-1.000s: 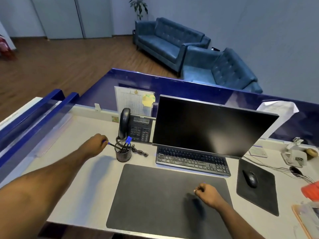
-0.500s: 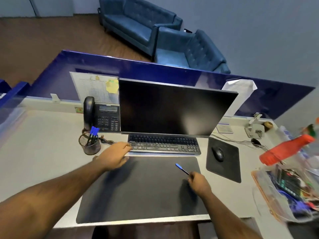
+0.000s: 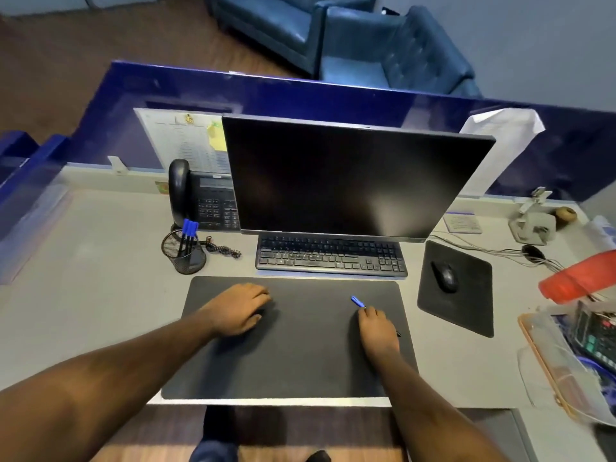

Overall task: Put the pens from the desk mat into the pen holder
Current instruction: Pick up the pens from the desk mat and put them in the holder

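Pen (image 3: 358,301), blue-capped, sits pinched in right hand (image 3: 378,330) low over right half of desk mat (image 3: 300,361); cap end juts past fingers toward keyboard (image 3: 330,256). Left hand (image 3: 238,310) rests palm-down on mat, fingers loosely curled, empty as far as visible. Mesh pen holder (image 3: 183,251), already bearing blue pens, stands off mat's far-left corner. Best move: lift pen, carry across, tip upright over rim, release inside.

The one head camera is looking forward and steeply down at the tabletop (image 3: 100,295) from above its near edge. It is facing the monitor (image 3: 350,181) at 12 o'clock, with both forearms entering from 6 o'clock, close.
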Available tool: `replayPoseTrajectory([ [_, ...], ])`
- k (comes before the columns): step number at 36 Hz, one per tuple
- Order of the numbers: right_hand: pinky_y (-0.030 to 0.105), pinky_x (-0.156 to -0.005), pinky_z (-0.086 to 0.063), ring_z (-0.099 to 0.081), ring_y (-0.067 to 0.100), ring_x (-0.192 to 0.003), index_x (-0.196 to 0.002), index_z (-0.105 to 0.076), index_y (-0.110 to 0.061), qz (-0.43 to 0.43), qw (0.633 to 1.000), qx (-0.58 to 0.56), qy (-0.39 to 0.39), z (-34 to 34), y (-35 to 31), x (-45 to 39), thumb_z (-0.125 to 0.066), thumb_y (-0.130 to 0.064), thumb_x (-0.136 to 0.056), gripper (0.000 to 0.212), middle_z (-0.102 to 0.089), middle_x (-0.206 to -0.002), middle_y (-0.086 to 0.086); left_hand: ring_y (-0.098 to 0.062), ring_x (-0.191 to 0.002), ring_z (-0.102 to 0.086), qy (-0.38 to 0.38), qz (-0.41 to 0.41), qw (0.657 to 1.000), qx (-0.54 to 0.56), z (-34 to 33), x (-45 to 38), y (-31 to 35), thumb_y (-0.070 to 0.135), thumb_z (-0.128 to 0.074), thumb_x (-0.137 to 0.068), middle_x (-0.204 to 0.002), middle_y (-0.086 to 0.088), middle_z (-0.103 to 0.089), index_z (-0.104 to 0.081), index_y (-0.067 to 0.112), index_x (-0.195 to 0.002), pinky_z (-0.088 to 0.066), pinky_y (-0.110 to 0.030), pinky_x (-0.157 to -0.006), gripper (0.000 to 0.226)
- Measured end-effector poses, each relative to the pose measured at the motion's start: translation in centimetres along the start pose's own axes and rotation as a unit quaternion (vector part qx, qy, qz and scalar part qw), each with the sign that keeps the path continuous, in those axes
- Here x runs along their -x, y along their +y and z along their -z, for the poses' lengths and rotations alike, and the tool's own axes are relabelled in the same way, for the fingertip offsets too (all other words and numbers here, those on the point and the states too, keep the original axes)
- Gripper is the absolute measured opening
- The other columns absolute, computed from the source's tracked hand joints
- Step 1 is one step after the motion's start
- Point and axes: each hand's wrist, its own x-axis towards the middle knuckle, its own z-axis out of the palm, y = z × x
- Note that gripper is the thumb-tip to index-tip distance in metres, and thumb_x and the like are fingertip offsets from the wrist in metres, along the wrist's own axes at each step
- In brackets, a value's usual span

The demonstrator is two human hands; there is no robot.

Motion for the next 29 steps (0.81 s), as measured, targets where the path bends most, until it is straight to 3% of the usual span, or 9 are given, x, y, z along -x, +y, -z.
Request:
replayPoseTrajectory([
  [2,0.044,-0.094,-0.051,-0.049,0.033,-0.117,-0.131,-0.047,-0.006,-0.024,0.999,-0.023,0.010,-0.2,0.8,-0.2,-0.041,-0.007,-0.098,0.033,-0.052,-0.132,0.016,-0.025,-0.132,-0.046,-0.020,0.013,1.000,0.007,0.0,0.5,-0.1,0.039,-0.050,-0.095,-0.149,-0.007,-0.046,-0.044,0.018,-0.142,-0.038,-0.040,-0.113,0.052],
  [5,0.039,-0.095,-0.051,-0.050,0.031,-0.119,-0.139,-0.042,-0.005,-0.038,0.998,0.047,0.004,0.3,1.5,-0.8,-0.048,-0.006,-0.097,0.042,-0.052,-0.136,0.016,-0.024,-0.132,-0.045,-0.028,0.026,0.999,0.014,-0.1,1.6,-0.5,0.039,-0.049,-0.096,-0.149,-0.005,-0.045,-0.043,0.020,-0.143,-0.038,-0.038,-0.112,0.051],
  [13,0.039,-0.091,-0.052,-0.058,0.029,-0.114,-0.131,-0.047,-0.011,-0.007,0.994,0.112,-0.004,0.9,-1.0,-2.5,-0.043,-0.011,-0.097,0.034,-0.060,-0.126,0.011,-0.022,-0.127,-0.049,-0.014,0.097,0.995,0.034,0.9,6.2,-4.4,0.038,-0.050,-0.096,-0.145,-0.003,-0.050,-0.047,0.020,-0.140,-0.041,-0.035,-0.108,0.047],
  [16,0.042,-0.086,-0.053,-0.063,0.033,-0.107,-0.123,-0.047,-0.017,0.002,1.000,0.007,-0.008,2.3,-4.6,-2.8,-0.048,-0.017,-0.090,0.033,-0.064,-0.120,0.011,-0.021,-0.123,-0.052,0.001,0.130,0.990,0.045,0.8,8.0,-6.3,0.038,-0.050,-0.095,-0.141,-0.002,-0.053,-0.049,0.022,-0.138,-0.042,-0.034,-0.104,0.046],
  [20,0.039,-0.080,-0.049,-0.063,0.037,-0.100,-0.133,-0.041,-0.024,0.042,0.982,-0.181,-0.020,7.2,-12.8,-4.1,-0.060,-0.027,-0.078,0.058,-0.066,-0.112,0.010,-0.023,-0.124,-0.052,0.021,0.186,0.980,0.062,1.4,10.4,-8.6,0.038,-0.052,-0.094,-0.140,-0.001,-0.055,-0.049,0.022,-0.138,-0.042,-0.036,-0.103,0.047],
  [24,0.037,-0.063,-0.045,-0.058,0.028,-0.070,-0.102,-0.046,-0.032,0.087,0.942,-0.323,-0.024,12.9,-21.8,-5.7,-0.064,-0.030,-0.069,0.037,-0.062,-0.076,0.003,-0.023,-0.125,-0.051,0.036,0.242,0.966,0.079,1.9,13.0,-10.8,0.038,-0.052,-0.094,-0.142,-0.001,-0.054,-0.046,0.023,-0.141,-0.042,-0.037,-0.102,0.050],
  [27,0.045,-0.063,-0.057,-0.060,0.025,-0.060,-0.087,-0.046,-0.032,0.090,0.902,-0.422,-0.024,15.8,-27.8,-6.6,-0.061,-0.026,-0.068,0.024,-0.063,-0.069,0.006,-0.025,-0.123,-0.052,0.055,0.280,0.955,0.082,1.9,15.5,-12.5,0.039,-0.052,-0.094,-0.140,-0.002,-0.054,-0.046,0.022,-0.141,-0.042,-0.038,-0.100,0.050],
  [29,0.040,-0.055,-0.054,-0.064,0.028,-0.061,-0.083,-0.049,-0.028,0.088,0.882,-0.462,-0.028,17.1,-30.3,-7.0,-0.059,-0.017,-0.076,0.017,-0.065,-0.074,0.010,-0.024,-0.123,-0.052,0.058,0.293,0.950,0.088,1.7,16.6,-13.0,0.040,-0.051,-0.094,-0.140,-0.001,-0.054,-0.046,0.022,-0.141,-0.042,-0.038,-0.099,0.050],
])
